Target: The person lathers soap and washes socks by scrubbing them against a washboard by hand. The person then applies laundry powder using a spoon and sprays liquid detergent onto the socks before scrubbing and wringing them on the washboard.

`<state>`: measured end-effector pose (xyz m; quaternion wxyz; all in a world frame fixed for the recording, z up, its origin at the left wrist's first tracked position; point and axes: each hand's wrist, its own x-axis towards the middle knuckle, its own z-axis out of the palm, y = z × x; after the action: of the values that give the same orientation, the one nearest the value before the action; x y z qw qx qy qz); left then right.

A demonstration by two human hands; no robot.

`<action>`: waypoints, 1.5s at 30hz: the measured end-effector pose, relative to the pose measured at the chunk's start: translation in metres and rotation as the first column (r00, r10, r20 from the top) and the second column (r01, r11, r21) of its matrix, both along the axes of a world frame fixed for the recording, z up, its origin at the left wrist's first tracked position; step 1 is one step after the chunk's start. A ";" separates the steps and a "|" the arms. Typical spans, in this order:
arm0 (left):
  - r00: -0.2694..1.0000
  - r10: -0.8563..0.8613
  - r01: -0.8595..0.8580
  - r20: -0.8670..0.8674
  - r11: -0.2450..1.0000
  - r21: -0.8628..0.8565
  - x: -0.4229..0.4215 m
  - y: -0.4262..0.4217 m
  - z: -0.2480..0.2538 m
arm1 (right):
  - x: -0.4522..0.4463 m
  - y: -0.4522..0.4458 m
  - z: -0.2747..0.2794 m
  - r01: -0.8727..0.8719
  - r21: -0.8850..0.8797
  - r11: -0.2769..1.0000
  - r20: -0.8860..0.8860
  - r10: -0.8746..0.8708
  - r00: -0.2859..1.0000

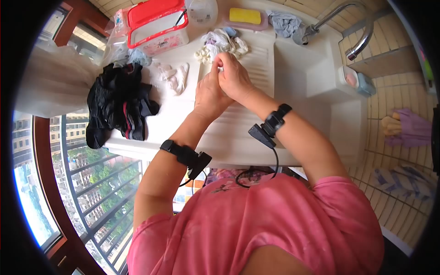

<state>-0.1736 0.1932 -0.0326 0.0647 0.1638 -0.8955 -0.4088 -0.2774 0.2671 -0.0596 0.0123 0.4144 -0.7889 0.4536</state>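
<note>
Both of my hands are pressed together above the ribbed washboard (261, 64) of the white sink. My left hand (209, 94) is closed, with its fingers partly covered by the other hand. My right hand (234, 79) lies against it with curled fingers; anything held between them is hidden. Just beyond my fingertips is a wet bunch of white and cream cloths (220, 41). A small white wet cloth (175, 78) lies to the left of my hands. Further left, a heap of black clothes (121, 101) with a red and grey stripe rests on the counter.
Behind stand a red-lidded tub (160, 41), a clear plastic container (201, 13) and a yellow sponge (244, 16) on a pink dish. A grey rag (286, 24) lies near the curved faucet (364, 39). The sink basin (298, 91) is at right, a barred window (101, 183) at left.
</note>
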 end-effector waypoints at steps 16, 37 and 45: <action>0.960 0.130 -0.176 -0.248 0.969 -0.176 0.067 -0.033 -0.033 | 0.039 0.041 -0.020 -0.017 0.087 0.996 0.038 0.014 0.999; 0.970 -0.240 0.210 0.031 0.770 -0.603 0.061 -0.030 -0.047 | 0.054 0.024 -0.042 -0.098 0.390 0.916 -0.284 0.220 0.933; 0.978 -0.209 0.182 0.022 0.789 -0.587 0.047 -0.038 -0.047 | 0.040 0.011 -0.060 -0.082 0.204 0.976 -0.246 0.132 0.960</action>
<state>-0.1262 0.1552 -0.0797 0.0890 0.0337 -0.9881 -0.1211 -0.2377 0.2777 -0.1192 0.0503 0.5115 -0.7968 0.3177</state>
